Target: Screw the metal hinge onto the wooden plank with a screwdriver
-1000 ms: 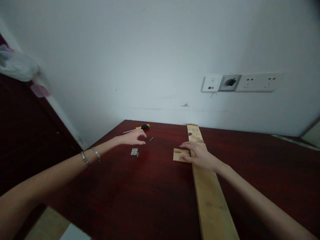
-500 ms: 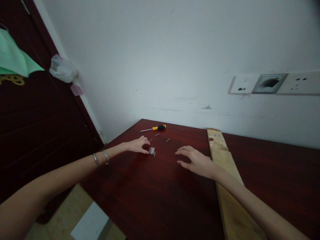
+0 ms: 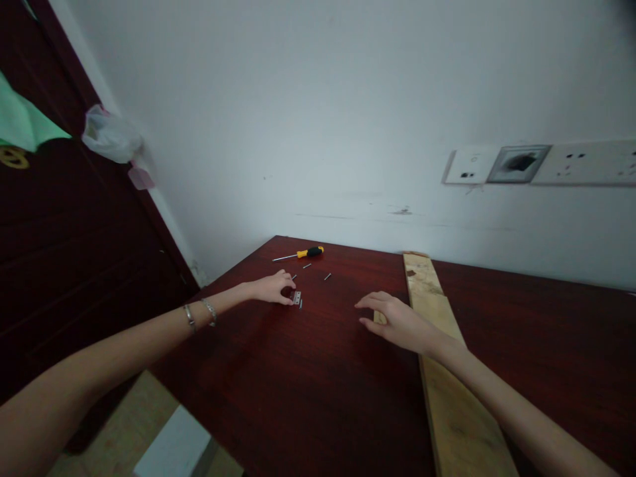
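Left hand (image 3: 271,288) partly hides the hinge (image 3: 297,297), fingers' grip unclear; right hand (image 3: 400,323), fingers apart, mostly covers a wood block (image 3: 380,318)

A pale green cloth (image 3: 24,119) hangs against the dark red door (image 3: 74,225), with something yellowish (image 3: 14,158), hard to make out, at its lower edge. By the door's right edge there's a whitish plastic bag (image 3: 112,138), a pinkish piece (image 3: 142,177) below it. The pale wall (image 3: 278,119) stretches right of the door, bearing scuffs (image 3: 401,211) and, farther along, socket plates (image 3: 571,165). Out in front of the door, a white box (image 3: 173,444) sits on the beige floor (image 3: 119,424).
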### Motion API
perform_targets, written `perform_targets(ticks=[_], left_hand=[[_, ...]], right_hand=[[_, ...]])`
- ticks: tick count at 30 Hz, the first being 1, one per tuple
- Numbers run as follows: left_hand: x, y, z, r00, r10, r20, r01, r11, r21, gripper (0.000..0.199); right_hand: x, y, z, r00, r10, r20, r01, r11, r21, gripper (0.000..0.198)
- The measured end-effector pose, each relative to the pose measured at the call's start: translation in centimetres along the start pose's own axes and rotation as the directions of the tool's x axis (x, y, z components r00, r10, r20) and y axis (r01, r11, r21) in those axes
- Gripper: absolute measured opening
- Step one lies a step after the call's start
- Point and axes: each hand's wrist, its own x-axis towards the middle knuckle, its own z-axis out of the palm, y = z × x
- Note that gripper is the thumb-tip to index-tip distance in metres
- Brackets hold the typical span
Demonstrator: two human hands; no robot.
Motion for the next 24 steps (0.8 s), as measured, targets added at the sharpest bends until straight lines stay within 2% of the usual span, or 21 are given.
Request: perform_targets(ticks=[14, 24], left_hand=[[0.11, 0.61, -0.37, 0.999, -0.010, 0.051, 0.010, 1.000, 0.014, 0.047], [0.12, 0.62, -0.15, 0.999, -0.011, 0.032, 0.012, 1.000, -0.019, 0.043]], right_hand=[[-0.48, 0.59, -0.08, 1.000, -0.006, 0.002, 0.006, 1.000, 0.002, 0.032], [-0.76, 0.78, -0.04, 1.000, 0.002, 0.008, -0.002, 1.000, -0.002, 0.032]])
